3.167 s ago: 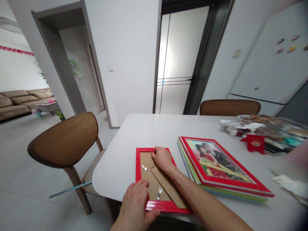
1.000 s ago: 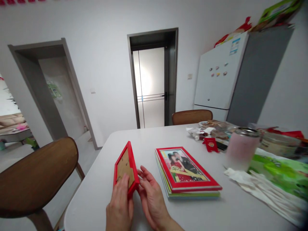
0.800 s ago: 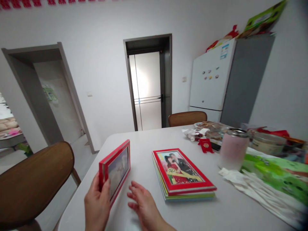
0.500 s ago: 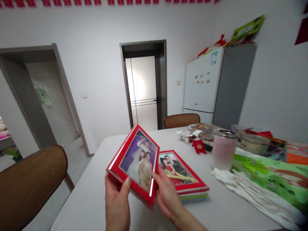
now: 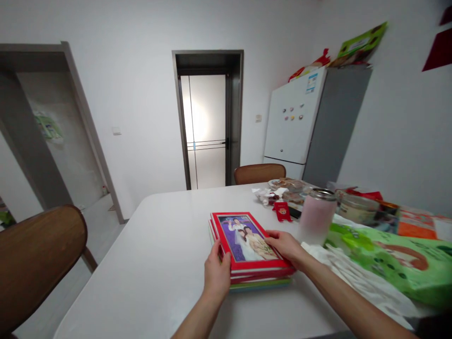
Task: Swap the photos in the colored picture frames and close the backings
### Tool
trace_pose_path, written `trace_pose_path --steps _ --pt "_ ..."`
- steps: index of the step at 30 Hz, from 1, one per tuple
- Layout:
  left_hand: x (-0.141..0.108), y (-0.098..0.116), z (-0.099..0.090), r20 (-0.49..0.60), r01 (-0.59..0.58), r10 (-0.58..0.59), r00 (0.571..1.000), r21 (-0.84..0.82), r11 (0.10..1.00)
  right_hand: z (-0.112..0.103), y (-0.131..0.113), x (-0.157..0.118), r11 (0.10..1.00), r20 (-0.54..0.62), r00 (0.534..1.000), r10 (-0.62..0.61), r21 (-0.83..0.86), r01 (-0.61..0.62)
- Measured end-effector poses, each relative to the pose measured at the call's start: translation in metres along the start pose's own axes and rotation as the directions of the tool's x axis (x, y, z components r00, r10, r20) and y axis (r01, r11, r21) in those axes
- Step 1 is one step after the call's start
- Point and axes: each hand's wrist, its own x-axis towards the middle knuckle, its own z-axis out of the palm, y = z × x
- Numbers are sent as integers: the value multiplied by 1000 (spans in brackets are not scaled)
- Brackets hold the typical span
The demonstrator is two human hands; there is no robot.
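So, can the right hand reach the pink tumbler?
Probably yes: the pink tumbler stands close beside the right hand, nothing visible between them, though that hand is on the top red photo frame.

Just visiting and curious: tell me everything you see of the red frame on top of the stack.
The red frame is rectangular, with a smooth-looking border, perhaps painted wood or plastic, and a thin pale inner edge around a photo of people in pale clothes against purple. It lies face up on other frames on the white table. The left hand touches its left side and the right hand its right edge. Its back is hidden.
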Motion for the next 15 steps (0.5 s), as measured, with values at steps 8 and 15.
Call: trace_pose_path --steps 8,15 --pt "-20 -11 -17 0 53 -53 999 -12 999 5 24 -18 992 184 979 86 73 -101" --pt "10 -21 -110 -139 45 -54 989 -67 997 120 12 0 998 255 965 -56 31 50"
